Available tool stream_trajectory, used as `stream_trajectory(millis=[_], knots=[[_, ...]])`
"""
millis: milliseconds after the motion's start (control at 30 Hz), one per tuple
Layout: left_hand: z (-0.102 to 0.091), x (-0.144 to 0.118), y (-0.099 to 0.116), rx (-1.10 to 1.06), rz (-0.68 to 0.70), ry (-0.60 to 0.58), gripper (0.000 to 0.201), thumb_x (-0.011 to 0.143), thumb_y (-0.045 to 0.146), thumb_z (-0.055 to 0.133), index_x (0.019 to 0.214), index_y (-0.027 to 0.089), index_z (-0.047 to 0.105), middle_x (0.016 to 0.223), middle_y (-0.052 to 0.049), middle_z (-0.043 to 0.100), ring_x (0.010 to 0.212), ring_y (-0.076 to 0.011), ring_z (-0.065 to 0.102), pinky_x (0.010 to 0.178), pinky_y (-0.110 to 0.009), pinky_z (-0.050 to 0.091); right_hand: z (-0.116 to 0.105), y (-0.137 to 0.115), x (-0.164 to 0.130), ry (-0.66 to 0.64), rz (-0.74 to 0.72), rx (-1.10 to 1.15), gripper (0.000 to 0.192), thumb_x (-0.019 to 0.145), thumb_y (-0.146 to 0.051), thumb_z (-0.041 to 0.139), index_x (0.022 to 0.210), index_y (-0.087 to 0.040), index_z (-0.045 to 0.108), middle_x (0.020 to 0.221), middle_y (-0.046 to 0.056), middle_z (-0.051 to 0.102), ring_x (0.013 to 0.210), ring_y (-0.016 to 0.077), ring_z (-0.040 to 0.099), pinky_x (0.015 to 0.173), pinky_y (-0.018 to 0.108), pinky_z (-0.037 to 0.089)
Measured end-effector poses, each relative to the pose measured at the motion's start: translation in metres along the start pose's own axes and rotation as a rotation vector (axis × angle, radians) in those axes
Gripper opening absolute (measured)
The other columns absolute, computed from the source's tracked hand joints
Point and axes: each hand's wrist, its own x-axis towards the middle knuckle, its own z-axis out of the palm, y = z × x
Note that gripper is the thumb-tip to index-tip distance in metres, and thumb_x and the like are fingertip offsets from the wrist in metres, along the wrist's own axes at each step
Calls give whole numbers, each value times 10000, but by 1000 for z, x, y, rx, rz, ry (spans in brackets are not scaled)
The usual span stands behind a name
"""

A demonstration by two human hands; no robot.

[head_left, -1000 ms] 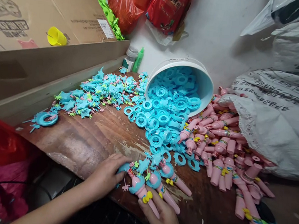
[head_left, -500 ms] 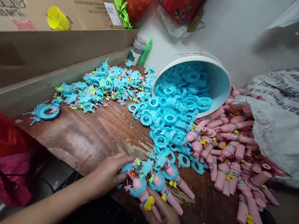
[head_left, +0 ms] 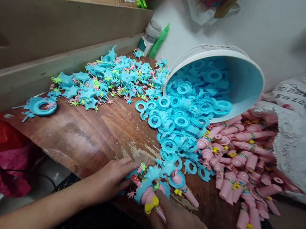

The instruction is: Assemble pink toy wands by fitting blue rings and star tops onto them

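Right hand [head_left: 184, 224] forward, seemingly hiding wands [head_left: 152, 195].

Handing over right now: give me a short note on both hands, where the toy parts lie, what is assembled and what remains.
Left hand: resting on the assembled toys at the near table edge, fingers on their blue heads.
Right hand: gripping the pink handle of the front toy with the yellow bow; grip partly hidden.
Parts: blue rings spill from the tipped white bucket; blue star pieces lie heaped at the far left; pink handles pour from the white sack on the right.
Done: a few toys assembled, grouped by the hands.
Left: large piles of rings, stars and handles still loose.
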Motion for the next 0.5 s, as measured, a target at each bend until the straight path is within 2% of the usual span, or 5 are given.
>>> stream_trajectory(millis=[133,233,300,400,500], knots=[[2,0,-4,-26,30,40,436,921,116,522,1302,306,618,1004,-22,636,894,-167,648,789,-248,507,-11,-36,7,110,-48,-279,291,909,-141,481,1007,-263,727,693,62,763,549,249,738,440,287,382],[3,-4,-8,-60,4,115,509,908,141,548,1379,329,588,1102,-40,687,989,-200,674,862,-289,534,-8,-48,2,143,52,-238,275,879,-103,510,960,-251,727,759,62,788,646,266,766,510,294,459],[3,-8,-9,-103,-7,164,561,908,189,592,1437,371,537,1288,-48,670,1143,-240,651,981,-350,517,5,-35,-9,196,47,-55,290,846,-127,594,1069,-266,717,962,45,815,841,264,785,643,289,541],[6,-13,-6,-310,7,222,727,885,365,698,1536,431,380,1559,-43,481,1310,-304,562,1061,-421,491,34,9,-30,420,-15,186,530,810,-195,714,1325,-285,619,1201,33,769,1046,239,745,825,270,571],[22,-7,2,-643,-76,271,784,917,553,618,1594,392,257,1665,-68,310,1400,-347,480,1123,-501,439,56,55,-43,610,20,208,359,811,-347,778,1165,-291,746,1193,95,752,1122,310,688,938,394,555]])
